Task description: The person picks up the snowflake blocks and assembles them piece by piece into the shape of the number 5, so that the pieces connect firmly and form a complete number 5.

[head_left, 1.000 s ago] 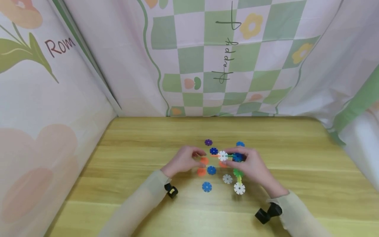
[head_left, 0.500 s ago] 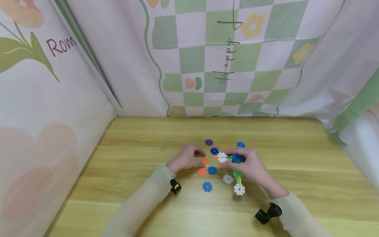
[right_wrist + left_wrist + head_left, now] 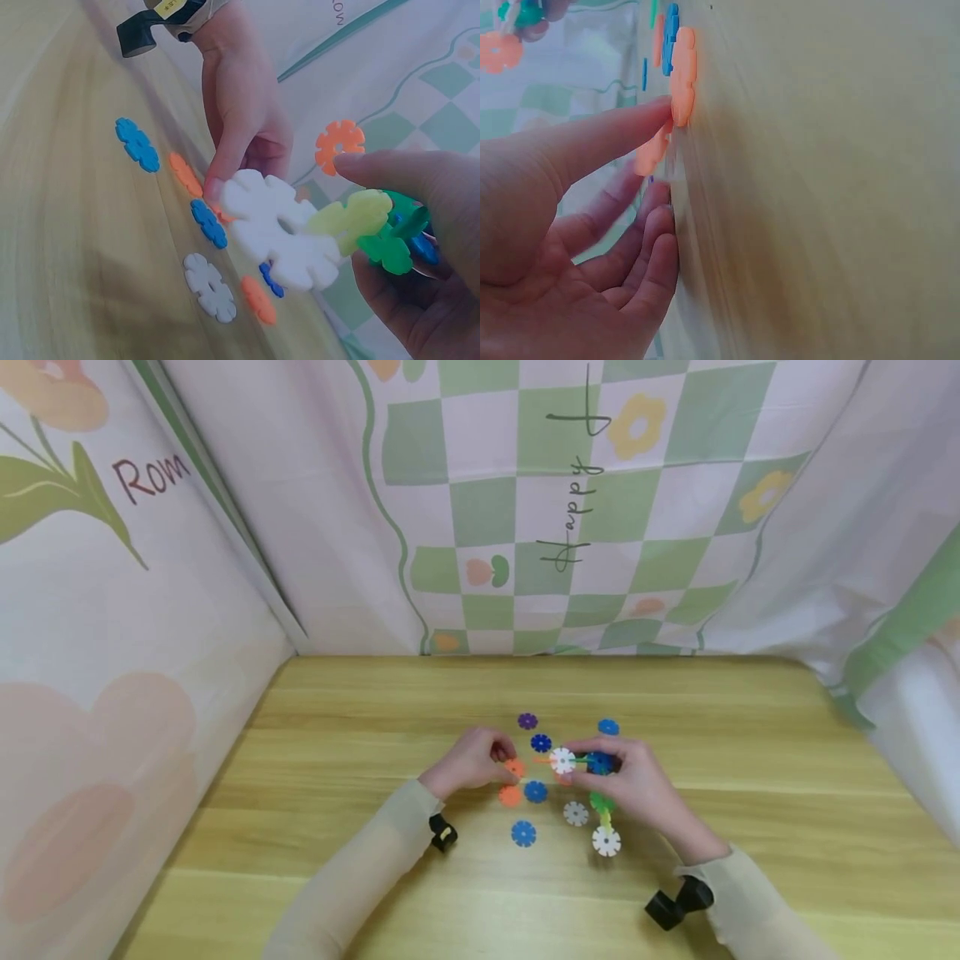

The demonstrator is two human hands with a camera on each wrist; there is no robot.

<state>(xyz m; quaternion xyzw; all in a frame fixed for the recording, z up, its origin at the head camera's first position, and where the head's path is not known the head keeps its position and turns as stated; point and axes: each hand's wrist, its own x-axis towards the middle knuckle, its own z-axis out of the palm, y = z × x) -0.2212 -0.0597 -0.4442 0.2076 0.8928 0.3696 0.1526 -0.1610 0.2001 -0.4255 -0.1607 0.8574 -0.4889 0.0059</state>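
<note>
My left hand pinches an orange notched snowflake disc by its edge, close over the table, with the disc tipped up. Beside the thumb lies a second orange disc. My right hand holds up a cluster of joined snowflake discs. In the right wrist view, a large white disc fronts this cluster, joined to a yellow disc. Green discs sit at the fingers, and an orange disc shows past the thumb. Fingers hide part of the cluster.
Loose discs lie about the hands on the wooden table: purple, dark blue, blue and grey-white. Another blue disc lies beyond the right hand. A printed curtain hangs behind the table.
The left hand has settled over an orange disc, closed thumb and finger on it and tipped it up. The right hand holds the cluster almost in place, its front slightly lower.
</note>
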